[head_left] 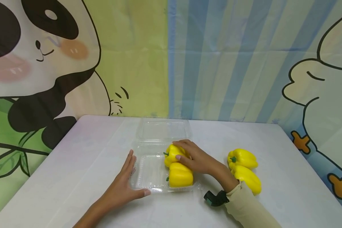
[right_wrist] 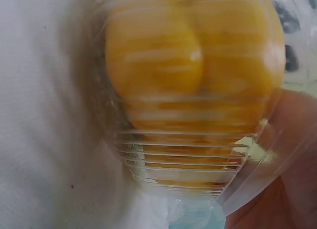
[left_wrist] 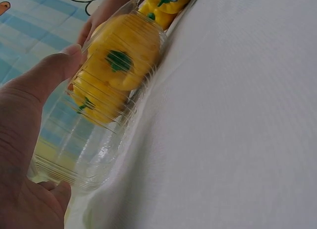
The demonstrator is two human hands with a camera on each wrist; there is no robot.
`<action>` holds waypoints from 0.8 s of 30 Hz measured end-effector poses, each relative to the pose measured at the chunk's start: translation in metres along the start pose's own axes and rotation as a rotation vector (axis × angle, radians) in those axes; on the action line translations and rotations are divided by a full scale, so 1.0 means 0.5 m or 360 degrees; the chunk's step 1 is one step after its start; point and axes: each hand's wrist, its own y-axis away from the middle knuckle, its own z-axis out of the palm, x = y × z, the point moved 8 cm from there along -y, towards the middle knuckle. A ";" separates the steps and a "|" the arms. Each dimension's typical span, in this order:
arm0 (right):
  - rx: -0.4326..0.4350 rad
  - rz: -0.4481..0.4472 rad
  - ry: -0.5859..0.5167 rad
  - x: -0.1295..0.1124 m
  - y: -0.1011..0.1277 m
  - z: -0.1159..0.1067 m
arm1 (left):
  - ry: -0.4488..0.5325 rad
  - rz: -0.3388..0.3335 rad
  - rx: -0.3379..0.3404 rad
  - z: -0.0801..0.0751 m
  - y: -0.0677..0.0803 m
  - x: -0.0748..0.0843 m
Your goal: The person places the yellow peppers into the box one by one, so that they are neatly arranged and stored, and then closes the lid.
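A clear plastic clamshell box (head_left: 149, 172) lies on the table with its lid (head_left: 163, 129) folded back. Two yellow bell peppers with green stems are in its right half, one behind the other. My right hand (head_left: 198, 159) grips the rear bell pepper (head_left: 170, 155), thumb on its near side and fingers over the top. The front bell pepper (head_left: 180, 176) sits just below that thumb. At the box's left side is my left hand (head_left: 122, 187), fingers extended along the wall and thumb by the front edge. Through the ribbed wall, the left wrist view shows both bell peppers (left_wrist: 141, 40).
To the right of the box, two more yellow bell peppers, a rear one (head_left: 243, 158) and a nearer one (head_left: 248, 179), lie together on the white table (head_left: 82, 164). A black wrist device (head_left: 216, 199) is at my right cuff. Behind the table hangs a cartoon-printed curtain (head_left: 142, 57).
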 end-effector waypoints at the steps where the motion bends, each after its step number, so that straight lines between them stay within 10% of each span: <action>1: -0.0001 0.0000 -0.0004 0.000 0.000 -0.001 | 0.0003 0.0002 -0.0001 0.000 0.000 0.000; 24: 0.0095 0.0004 0.0227 -0.040 0.045 -0.024 | 0.0023 0.0028 0.0021 0.000 -0.003 -0.002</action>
